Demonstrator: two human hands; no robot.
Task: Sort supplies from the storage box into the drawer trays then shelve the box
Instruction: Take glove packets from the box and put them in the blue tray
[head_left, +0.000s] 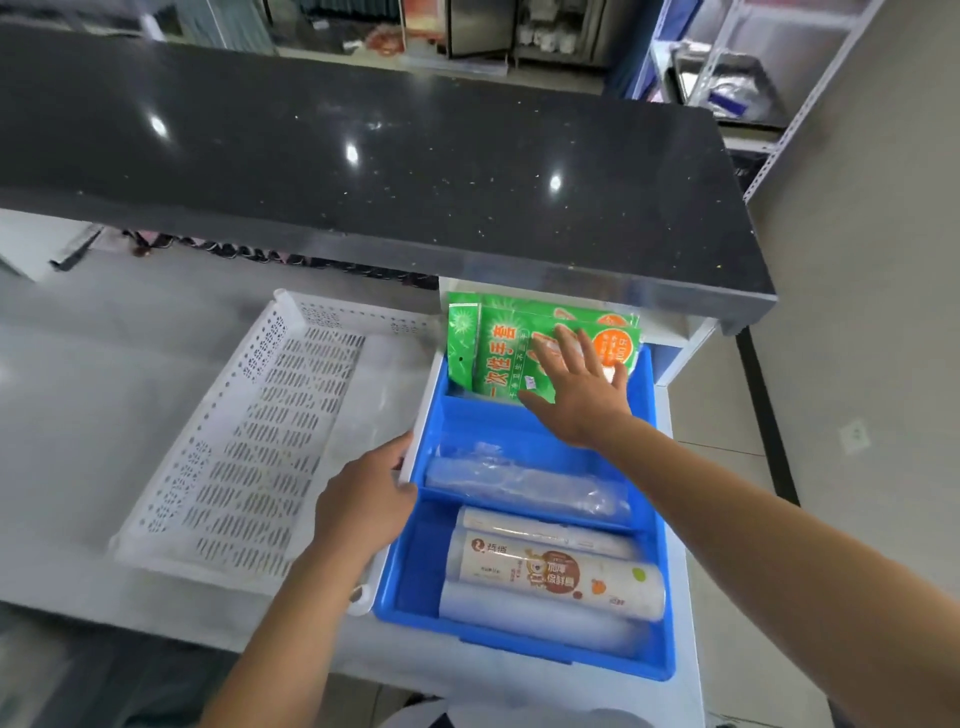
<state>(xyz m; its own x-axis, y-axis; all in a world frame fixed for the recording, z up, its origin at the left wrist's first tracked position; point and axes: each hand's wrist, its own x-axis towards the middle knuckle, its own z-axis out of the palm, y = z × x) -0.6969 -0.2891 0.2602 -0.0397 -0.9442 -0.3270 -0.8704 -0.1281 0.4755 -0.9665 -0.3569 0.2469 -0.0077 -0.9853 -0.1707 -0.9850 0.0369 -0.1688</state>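
Pressing flat against the green printed plastic glove packets (488, 358), your right hand (582, 389) has its fingers straight and spread, holding nothing. The packets stand on edge in the rear compartment of the blue plastic divided drawer tray (655, 525), just under the black speckled counter edge (363, 156). They look light, floppy and slick, so steady them by their top edges if they slump. Your left hand (363, 499) curls over the tray's left rim. The empty white perforated plastic storage box (249, 447) lies just beside the tray on the pale surface. I judge it light and stiff but slightly flexible: lift it by 2 opposite rims.
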